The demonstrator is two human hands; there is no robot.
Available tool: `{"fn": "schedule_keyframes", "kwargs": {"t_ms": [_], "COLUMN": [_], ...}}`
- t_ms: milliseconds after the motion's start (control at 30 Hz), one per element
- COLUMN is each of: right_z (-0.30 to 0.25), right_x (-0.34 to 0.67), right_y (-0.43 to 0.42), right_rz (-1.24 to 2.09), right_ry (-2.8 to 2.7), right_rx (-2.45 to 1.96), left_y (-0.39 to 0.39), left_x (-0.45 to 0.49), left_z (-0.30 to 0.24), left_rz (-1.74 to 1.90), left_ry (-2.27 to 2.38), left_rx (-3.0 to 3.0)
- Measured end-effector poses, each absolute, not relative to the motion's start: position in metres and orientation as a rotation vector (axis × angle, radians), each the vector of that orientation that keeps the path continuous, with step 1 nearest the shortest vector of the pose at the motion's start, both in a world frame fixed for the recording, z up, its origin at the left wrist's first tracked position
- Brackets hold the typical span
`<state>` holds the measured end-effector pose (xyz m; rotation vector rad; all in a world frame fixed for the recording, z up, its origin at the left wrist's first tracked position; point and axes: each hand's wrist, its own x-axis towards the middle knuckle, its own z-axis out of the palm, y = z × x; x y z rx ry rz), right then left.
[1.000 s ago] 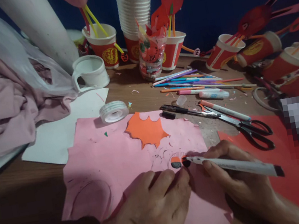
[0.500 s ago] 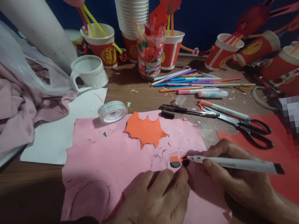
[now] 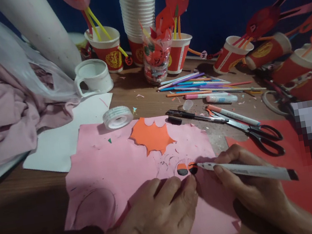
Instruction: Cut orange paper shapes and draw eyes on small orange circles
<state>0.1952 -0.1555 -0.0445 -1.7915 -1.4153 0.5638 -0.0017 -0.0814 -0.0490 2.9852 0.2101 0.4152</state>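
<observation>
My right hand [image 3: 249,181] grips a white marker [image 3: 251,171] with a dark end. The marker's tip is at the right one of two small drawn eyes [image 3: 182,169], orange above and black below, with thin lashes. Whether the tip touches is too small to tell. My left hand [image 3: 162,211] lies on the pink sheet [image 3: 115,159], its fingers loosely bent and apart, fingertips just below the eyes. Above them rests an orange spiky-edged paper cutout [image 3: 153,135]. A curved outline is drawn at the sheet's lower left.
Behind the sheet are a tape roll [image 3: 118,117], a black pen [image 3: 194,116], scissors [image 3: 262,137] and a pile of coloured sticks [image 3: 195,83]. A white mug [image 3: 94,77], stacked paper cups [image 3: 139,8] and red cups with paper figures stand farther back. Red paper [image 3: 303,196] lies right.
The marker and my right hand have shifted very slightly to the right. My left hand stays in place on the sheet.
</observation>
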Motion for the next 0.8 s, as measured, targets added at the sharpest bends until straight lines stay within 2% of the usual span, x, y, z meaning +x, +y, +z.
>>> {"fn": "schedule_keyframes", "kwargs": {"t_ms": [533, 800], "right_z": [-0.042, -0.032], "right_x": [0.197, 0.189], "right_y": [-0.156, -0.158], "right_rz": [0.541, 0.529], "right_ry": [-1.417, -1.148], "right_rx": [-1.793, -1.704], "left_y": [-0.081, -0.080], "left_x": [-0.002, -0.001], "left_z": [-0.049, -0.049], "left_rz": [0.406, 0.395], "left_ry": [0.197, 0.200], "left_rx": [3.004, 2.979]}}
